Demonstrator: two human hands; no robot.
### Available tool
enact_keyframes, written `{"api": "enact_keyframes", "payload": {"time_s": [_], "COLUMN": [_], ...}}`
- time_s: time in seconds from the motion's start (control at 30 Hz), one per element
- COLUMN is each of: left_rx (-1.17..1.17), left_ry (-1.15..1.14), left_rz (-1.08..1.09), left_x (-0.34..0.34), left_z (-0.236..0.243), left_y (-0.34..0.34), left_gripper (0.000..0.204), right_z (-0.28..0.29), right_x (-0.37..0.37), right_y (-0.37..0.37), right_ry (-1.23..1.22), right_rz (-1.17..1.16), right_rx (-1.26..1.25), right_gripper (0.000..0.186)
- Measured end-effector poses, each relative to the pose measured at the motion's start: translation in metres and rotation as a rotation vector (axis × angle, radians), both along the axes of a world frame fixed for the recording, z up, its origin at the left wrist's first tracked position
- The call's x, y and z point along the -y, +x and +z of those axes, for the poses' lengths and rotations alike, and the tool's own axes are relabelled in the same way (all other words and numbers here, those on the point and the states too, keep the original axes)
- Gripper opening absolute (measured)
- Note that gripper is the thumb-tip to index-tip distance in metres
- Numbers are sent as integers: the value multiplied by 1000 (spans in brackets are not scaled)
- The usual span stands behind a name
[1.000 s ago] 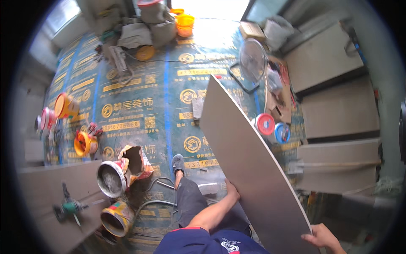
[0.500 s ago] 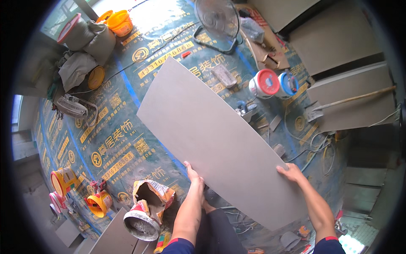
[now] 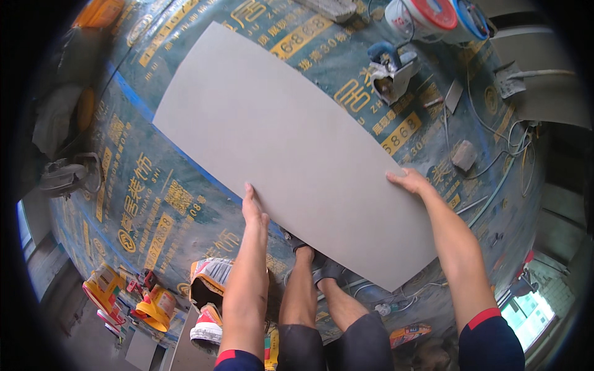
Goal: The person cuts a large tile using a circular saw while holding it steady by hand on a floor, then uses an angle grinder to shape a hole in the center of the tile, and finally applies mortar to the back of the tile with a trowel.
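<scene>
A large grey rectangular floor tile (image 3: 284, 148) fills the middle of the view, slanting from upper left to lower right. My left hand (image 3: 253, 207) grips its near left edge, the thumb and fingers at the rim. Across from it, my right hand (image 3: 411, 180) grips the right long edge, thumb lying on the top face. The fingers under the tile are hidden. My feet are just beside its near edge. Whether the tile touches the floor, I cannot tell.
Printed green protective sheeting (image 3: 148, 204) covers the floor. Beyond the tile are a handheld power saw (image 3: 391, 71), a white bucket with a red lid (image 3: 427, 15) and a shovel (image 3: 513, 77). Cables (image 3: 516, 145) lie at right. An open bag (image 3: 207, 275) stands at lower left.
My view has tipped further down, bringing my legs and feet into sight. Both hands keep their grip on the tile, which appears lower and flatter over the floor.
</scene>
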State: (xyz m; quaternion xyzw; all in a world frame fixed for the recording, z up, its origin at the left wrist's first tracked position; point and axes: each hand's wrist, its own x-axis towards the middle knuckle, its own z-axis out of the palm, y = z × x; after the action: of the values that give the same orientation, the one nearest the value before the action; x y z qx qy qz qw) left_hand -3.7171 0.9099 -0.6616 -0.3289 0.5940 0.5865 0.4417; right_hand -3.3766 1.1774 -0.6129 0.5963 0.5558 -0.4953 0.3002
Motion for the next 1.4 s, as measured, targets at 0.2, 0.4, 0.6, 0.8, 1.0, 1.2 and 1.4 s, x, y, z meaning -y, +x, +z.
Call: {"api": "enact_keyframes", "payload": {"time_s": [0.2,0.4,0.6,0.8,1.0,1.2,1.4], "left_rx": [40,13,-4,29,-29,-494,-624], "left_ry": [-36,-3,-123,-273,-444,-551,-525], "left_rz": [-53,-77,-194,-357,-407,-1102,-1278], "left_x": [-9,-5,-7,-5,43,39,-23], "left_z": [-42,-63,-59,-55,-45,-4,3], "left_y": [-17,-32,-30,-45,-51,-32,-26], "left_gripper": [62,62,63,58,55,60,71], "right_z": [-51,-82,-63,-16,92,168,173], "right_x": [9,5,8,36,46,-12,-127], "right_y": [-2,-6,-9,37,82,65,-49], "right_ry": [25,88,35,339,222,311,594], "right_rz": [-141,-100,-70,150,254,296,271], "right_rx": [-49,-74,3,254,307,308,70], "right_gripper": [68,74,84,77,69,61,56]}}
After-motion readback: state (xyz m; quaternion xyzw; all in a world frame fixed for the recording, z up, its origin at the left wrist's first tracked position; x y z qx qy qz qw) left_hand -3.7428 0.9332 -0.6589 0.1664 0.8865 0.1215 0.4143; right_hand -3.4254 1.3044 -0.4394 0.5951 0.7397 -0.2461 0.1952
